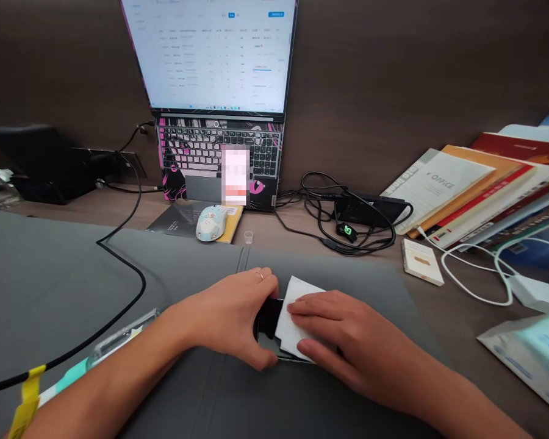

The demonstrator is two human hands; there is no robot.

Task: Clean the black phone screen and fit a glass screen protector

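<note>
Bare forearms point(132, 372) reach in from the lower left and lower right of the frame, meeting over a grey mat point(256, 402) on the brown wooden desk point(466, 323). Just below the centre, a flat black glossy object point(269, 320) lies on the mat, partly hidden by both hands. The left hand point(231, 311), with a ring on one finger, curves over its left end; the fingers are set wide, with the thumb by the near edge and the others by the far edge, holding the object between them. The right hand point(348, 335) rests on a folded white cloth point(302, 317) laid over the object's right part; its fingers are nearly straight, the thumb a little apart from them, and they have hold of the cloth.

A clear plastic case point(123, 338) lies behind the left forearm, near a black cable point(119, 314) with a yellow strip point(30, 396) at the lower left. An open laptop point(204, 188) with a lit screen fills the upper middle; just below it sit a pale patterned mouse point(211, 223) and a small clear cup point(248, 237). Leaning books point(462, 177) crowd the right, near a small white box point(422, 261) and a pale packet point(526, 360).
</note>
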